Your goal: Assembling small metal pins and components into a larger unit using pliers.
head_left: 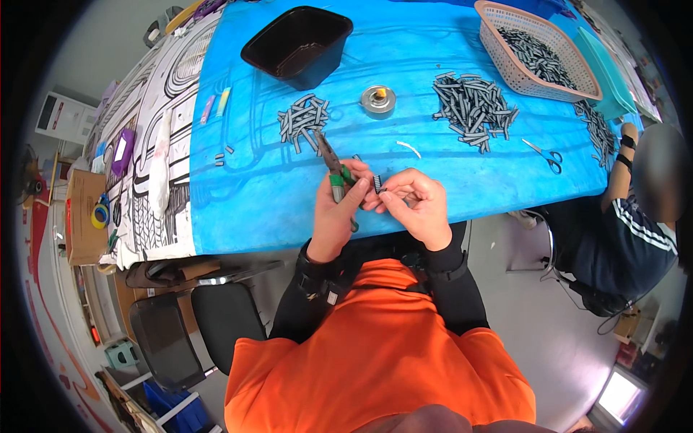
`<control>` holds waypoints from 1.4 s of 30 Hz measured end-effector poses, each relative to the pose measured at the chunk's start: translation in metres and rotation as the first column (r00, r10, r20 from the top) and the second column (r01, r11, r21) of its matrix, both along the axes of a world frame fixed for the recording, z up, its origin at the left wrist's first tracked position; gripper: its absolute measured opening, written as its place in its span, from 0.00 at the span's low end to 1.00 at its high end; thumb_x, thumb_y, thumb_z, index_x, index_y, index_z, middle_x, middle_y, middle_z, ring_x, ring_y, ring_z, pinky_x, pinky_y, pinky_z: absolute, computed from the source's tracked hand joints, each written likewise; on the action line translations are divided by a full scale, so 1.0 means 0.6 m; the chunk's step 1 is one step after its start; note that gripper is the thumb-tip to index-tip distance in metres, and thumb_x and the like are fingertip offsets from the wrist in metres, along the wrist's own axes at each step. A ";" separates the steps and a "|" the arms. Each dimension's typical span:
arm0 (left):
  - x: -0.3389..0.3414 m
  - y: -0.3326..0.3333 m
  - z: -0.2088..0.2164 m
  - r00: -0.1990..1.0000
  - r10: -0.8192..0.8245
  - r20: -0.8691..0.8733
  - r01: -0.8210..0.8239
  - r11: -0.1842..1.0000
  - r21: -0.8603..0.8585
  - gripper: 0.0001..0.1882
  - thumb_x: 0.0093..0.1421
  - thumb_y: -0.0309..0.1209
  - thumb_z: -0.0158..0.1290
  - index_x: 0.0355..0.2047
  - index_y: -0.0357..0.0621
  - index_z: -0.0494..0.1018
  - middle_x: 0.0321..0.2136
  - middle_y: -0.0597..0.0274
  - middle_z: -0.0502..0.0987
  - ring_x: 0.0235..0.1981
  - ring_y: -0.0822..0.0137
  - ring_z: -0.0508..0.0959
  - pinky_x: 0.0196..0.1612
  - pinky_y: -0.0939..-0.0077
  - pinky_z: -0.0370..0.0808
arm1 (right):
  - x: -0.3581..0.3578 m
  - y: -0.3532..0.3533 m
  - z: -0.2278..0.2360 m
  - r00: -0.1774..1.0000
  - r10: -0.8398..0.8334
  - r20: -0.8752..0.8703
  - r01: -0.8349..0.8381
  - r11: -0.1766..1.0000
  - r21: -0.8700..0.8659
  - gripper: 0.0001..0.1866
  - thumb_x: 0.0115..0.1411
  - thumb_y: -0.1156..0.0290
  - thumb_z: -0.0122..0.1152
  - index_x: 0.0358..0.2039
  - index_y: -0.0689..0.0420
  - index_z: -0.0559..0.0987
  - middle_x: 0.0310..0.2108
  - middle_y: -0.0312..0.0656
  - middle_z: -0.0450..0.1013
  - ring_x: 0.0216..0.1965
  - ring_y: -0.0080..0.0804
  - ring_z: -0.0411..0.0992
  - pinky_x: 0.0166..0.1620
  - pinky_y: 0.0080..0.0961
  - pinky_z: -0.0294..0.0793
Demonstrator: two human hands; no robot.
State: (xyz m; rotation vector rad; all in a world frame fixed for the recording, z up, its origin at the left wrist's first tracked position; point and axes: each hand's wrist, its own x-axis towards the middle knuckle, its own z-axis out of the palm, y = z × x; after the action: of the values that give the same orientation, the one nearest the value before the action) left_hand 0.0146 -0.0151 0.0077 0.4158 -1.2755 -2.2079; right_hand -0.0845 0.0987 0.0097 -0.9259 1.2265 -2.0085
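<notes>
My left hand (336,209) is closed around green-handled pliers (330,155), whose jaws point up and away over the table. Close to it, my right hand (419,206) pinches a small dark ribbed strip (377,184) between thumb and fingers. The fingertips of my left hand also come up to this strip; whether they grip it I cannot tell. Just beyond the pliers' tips lies a small pile of dark grey strips (303,119). A larger pile of similar strips (473,112) is farther right. A thin white curved piece (408,149) rests beyond my right hand.
A black plastic basin (296,50) stands far left, near a round metal tin (378,102) with something yellow on top. Scissors (545,155) lie at right. A pink basket (588,83) full of strips stands far right. At the right edge sits another person (628,238).
</notes>
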 end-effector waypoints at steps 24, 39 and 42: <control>0.002 0.001 -0.008 0.998 0.056 -0.012 -0.057 0.992 -0.114 0.14 0.57 0.18 0.54 0.42 0.40 0.67 0.32 0.65 0.73 0.29 0.79 0.71 0.32 0.85 0.67 | -0.010 -0.009 -0.011 0.998 -0.010 0.069 -0.001 0.986 0.167 0.06 0.53 0.85 0.61 0.28 0.64 0.72 0.32 0.40 0.73 0.30 0.22 0.73 0.34 0.18 0.73; 0.003 -0.004 -0.013 0.995 0.080 -0.066 -0.079 0.997 0.012 0.13 0.56 0.18 0.54 0.41 0.41 0.67 0.33 0.63 0.73 0.31 0.76 0.70 0.34 0.81 0.67 | -0.016 -0.010 -0.008 0.997 0.013 0.072 -0.033 0.956 0.292 0.04 0.54 0.78 0.64 0.29 0.62 0.77 0.23 0.31 0.73 0.23 0.09 0.67 0.27 0.09 0.66; 0.003 -0.007 -0.012 0.997 0.050 -0.064 -0.050 0.999 -0.001 0.14 0.56 0.17 0.52 0.43 0.40 0.66 0.35 0.60 0.73 0.34 0.73 0.71 0.36 0.78 0.68 | -0.016 -0.010 -0.011 0.996 0.018 0.085 -0.041 0.959 0.279 0.04 0.54 0.78 0.64 0.28 0.62 0.77 0.23 0.30 0.74 0.23 0.09 0.67 0.27 0.09 0.66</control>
State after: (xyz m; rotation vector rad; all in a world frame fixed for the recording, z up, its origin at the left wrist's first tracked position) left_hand 0.0165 -0.0193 0.0006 0.3693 -1.2212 -2.1606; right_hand -0.0942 0.0929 0.0034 -0.7122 1.3984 -1.7715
